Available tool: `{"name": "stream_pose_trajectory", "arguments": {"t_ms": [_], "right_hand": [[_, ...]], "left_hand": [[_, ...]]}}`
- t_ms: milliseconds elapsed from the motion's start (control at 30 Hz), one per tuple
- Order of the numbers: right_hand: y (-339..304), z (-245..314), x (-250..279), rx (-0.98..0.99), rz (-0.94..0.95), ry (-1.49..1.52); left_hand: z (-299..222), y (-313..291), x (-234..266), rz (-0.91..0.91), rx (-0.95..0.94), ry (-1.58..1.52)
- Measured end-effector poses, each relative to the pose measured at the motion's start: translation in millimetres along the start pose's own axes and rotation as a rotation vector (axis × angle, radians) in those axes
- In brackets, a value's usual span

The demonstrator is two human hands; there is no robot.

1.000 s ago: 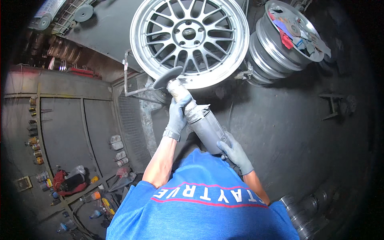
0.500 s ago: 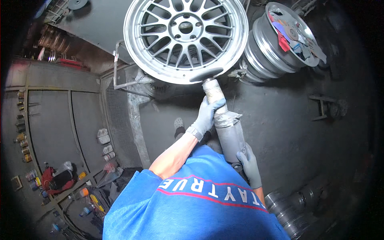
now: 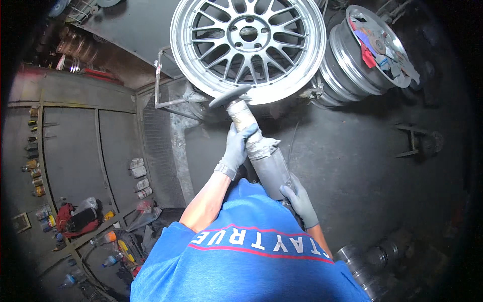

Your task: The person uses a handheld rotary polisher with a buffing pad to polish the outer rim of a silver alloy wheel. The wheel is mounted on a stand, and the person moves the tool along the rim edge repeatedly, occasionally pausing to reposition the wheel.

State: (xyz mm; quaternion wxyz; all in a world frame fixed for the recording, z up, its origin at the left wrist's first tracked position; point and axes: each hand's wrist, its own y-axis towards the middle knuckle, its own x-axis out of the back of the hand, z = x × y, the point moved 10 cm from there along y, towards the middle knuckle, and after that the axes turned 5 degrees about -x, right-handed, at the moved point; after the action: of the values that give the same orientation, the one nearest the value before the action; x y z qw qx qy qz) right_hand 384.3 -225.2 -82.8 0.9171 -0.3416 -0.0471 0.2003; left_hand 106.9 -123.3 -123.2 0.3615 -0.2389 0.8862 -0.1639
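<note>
My left hand (image 3: pixel 236 151) in a grey glove is closed around the front neck of the grinder (image 3: pixel 261 151), and my right hand (image 3: pixel 301 200) grips its rear body. The disc (image 3: pixel 230 96) (flat, grey) touches the lower rim of the silver alloy wheel (image 3: pixel 248 48) – a second wheel (image 3: pixel 362 55) stands just beside it, on the right.

Alloy wheel (image 3: pixel 248 48) sits top centre on a stand (image 3: pixel 173 100). Grinder (image 3: pixel 254 141) runs below it, disc (image 3: pixel 230 96) touching the wheel's lower rim. Left hand (image 3: pixel 236 148) on the grinder's front, right hand (image 3: pixel 300 199) at its rear. Second wheel (image 3: pixel 362 60) just right, scraps on it. Bottles (image 3: pixel 105 239) lower left; metal cylinders (image 3: pixel 362 269) lower right.
</note>
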Motion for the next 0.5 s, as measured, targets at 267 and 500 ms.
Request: {"name": "stream_pose_trajectory", "arguments": {"t_ms": [267,500], "right_hand": [[9.9,-17.4,-3.5,-0.153,0.101,0.120],[-15.2,-43.1,39.5,-0.065,-0.035,0.115]], "left_hand": [[5.5,0.0,5.9,-0.011,-0.003,0.052],[69.0,-1.0,-33.3,0.089,0.049,0.092]]}}
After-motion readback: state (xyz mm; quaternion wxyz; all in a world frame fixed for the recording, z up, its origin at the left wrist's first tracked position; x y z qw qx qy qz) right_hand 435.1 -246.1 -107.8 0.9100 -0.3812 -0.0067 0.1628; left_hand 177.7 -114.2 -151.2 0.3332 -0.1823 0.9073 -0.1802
